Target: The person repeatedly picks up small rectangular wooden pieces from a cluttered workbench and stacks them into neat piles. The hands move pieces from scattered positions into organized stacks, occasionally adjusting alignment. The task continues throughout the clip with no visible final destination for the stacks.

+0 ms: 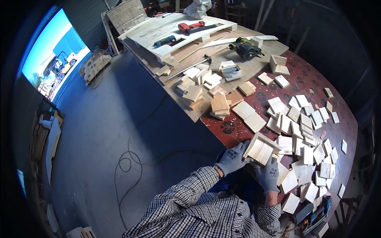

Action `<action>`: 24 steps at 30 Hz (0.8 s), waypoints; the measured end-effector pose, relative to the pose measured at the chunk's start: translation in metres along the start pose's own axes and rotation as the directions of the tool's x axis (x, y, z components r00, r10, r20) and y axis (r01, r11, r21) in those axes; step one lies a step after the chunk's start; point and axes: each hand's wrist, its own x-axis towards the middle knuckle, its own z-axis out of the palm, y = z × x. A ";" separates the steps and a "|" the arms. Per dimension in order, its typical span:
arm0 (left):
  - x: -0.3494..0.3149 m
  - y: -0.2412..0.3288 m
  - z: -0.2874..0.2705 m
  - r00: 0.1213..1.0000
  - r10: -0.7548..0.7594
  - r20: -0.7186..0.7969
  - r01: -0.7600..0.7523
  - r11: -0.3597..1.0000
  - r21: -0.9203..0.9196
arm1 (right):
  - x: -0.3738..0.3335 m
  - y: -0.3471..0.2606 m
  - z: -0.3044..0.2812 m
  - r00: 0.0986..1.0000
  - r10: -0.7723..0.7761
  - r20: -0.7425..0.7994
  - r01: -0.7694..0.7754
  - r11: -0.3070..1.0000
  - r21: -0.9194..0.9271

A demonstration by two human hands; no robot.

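Note:
A small open wooden box (260,150) of pale boards, with raised edges, is held tilted over the near edge of the table. My left hand (232,160), in a grey glove, is closed on its left side. Gripping the lower right corner is my right hand (268,175), gloved alike; some of its fingers are hidden behind the wood. Just past the box, two pale square boards (249,116) lie side by side on the red tabletop. Many loose wooden pieces (304,166) are heaped to the right of my right hand.
More wood blocks (193,93) are piled at the tabletop's left edge, near a hammer (190,66). Farther back are a dark power tool (246,49) and a red nail gun (191,27) on a pale panel. A blue tool (315,217) sits at lower right. A cable (129,152) crosses the floor.

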 end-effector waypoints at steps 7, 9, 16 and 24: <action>-0.003 -0.009 0.025 0.984 0.080 -0.157 -0.080 0.997 0.002 | -0.001 0.024 -0.002 0.996 -0.084 0.014 0.082 0.991 0.109; -0.003 -0.006 0.025 0.978 0.095 -0.187 -0.098 0.995 -0.006 | 0.000 0.027 -0.003 0.998 -0.062 0.021 0.061 0.995 0.080; -0.001 -0.005 0.021 0.981 0.084 -0.174 -0.086 0.996 -0.004 | 0.001 0.000 -0.022 0.998 -0.030 0.047 0.025 0.994 0.107; -0.002 -0.001 0.015 0.988 0.076 -0.134 -0.073 0.997 0.028 | 0.000 0.015 -0.012 0.999 -0.029 0.028 0.028 0.999 0.036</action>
